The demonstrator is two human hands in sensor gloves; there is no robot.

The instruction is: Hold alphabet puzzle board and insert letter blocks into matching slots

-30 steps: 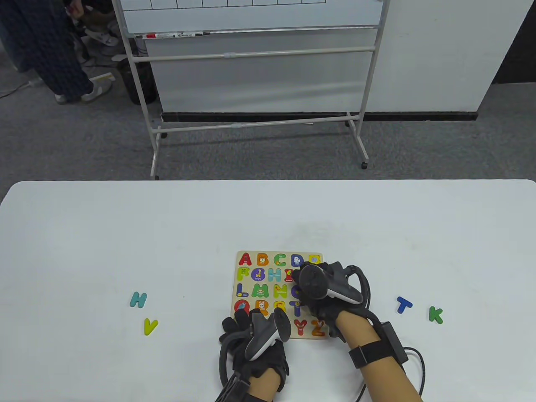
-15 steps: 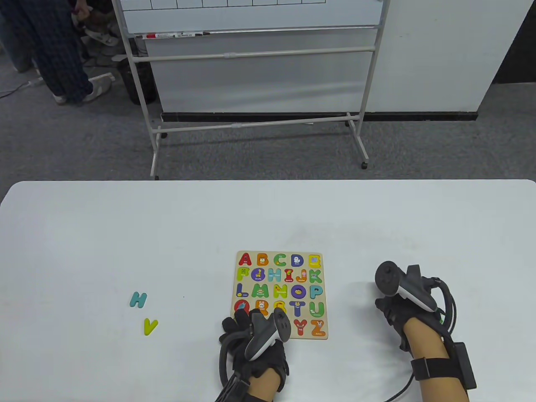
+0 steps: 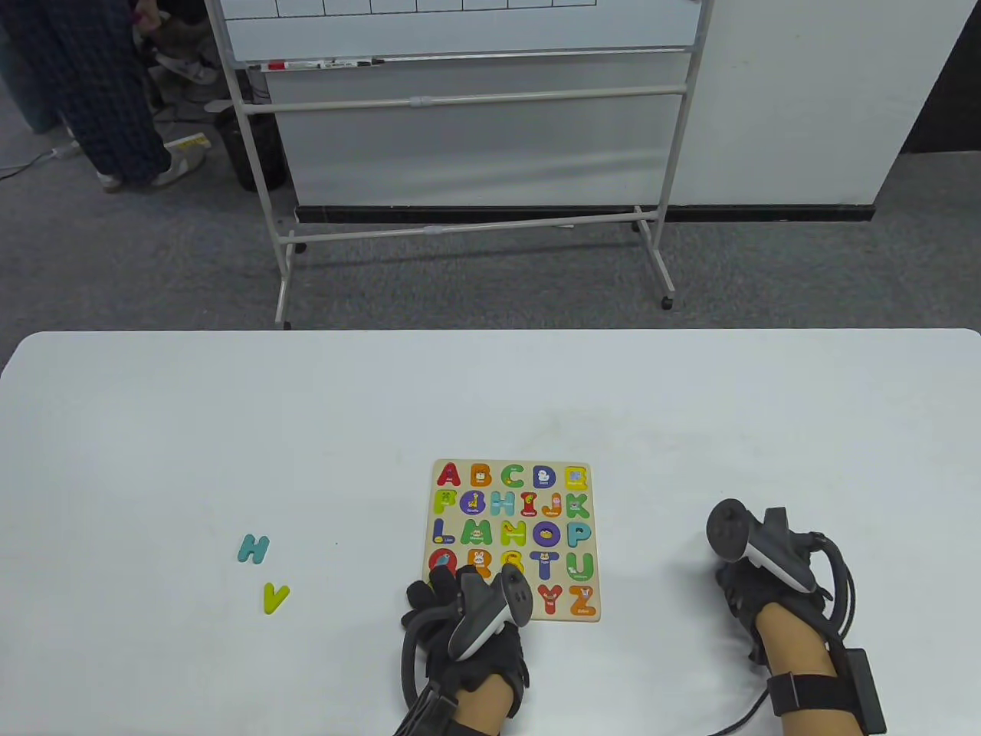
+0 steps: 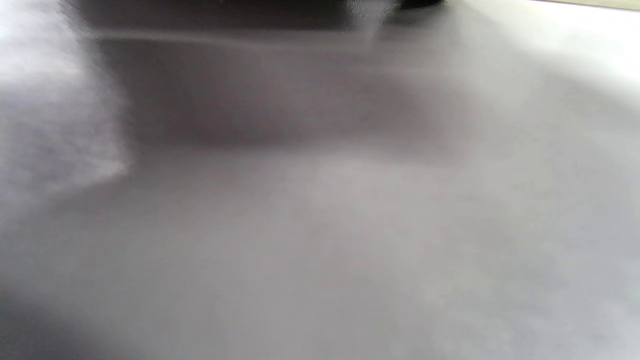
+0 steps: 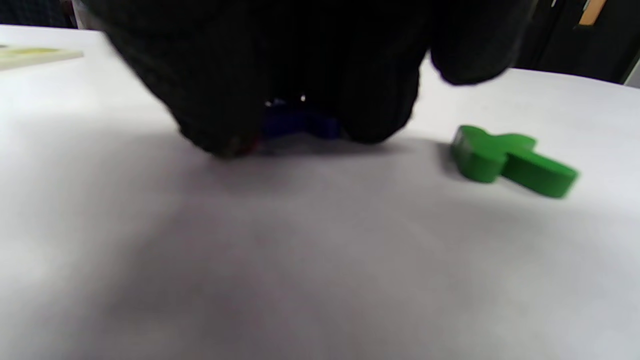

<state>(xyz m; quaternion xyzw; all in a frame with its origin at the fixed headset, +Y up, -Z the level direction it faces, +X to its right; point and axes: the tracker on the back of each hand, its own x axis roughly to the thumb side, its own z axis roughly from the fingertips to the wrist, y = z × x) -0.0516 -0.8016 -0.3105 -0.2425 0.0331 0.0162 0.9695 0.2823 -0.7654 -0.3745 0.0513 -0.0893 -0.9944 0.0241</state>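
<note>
The alphabet puzzle board (image 3: pixel 510 491) lies flat at the table's near middle, with most letters seated. My left hand (image 3: pixel 443 586) rests with spread fingers on the board's near left corner. My right hand (image 3: pixel 739 586) is down on the table right of the board. In the right wrist view its fingers (image 5: pixel 215 115) stand on both sides of the blue T block (image 5: pixel 300 122) and pinch it on the table. The green K block (image 5: pixel 510 160) lies just right of it. The table view hides both blocks under the hand. The left wrist view is only grey blur.
A teal H block (image 3: pixel 254 549) and a yellow V block (image 3: pixel 275 597) lie loose on the white table (image 3: pixel 306 429), left of the board. A whiteboard stand (image 3: pixel 467 153) is on the floor beyond the far edge. The board's edge shows in the right wrist view (image 5: pixel 35 54).
My right hand left the board's right side, moved right and came down over the blue T and green K. My left hand and the board have not moved.
</note>
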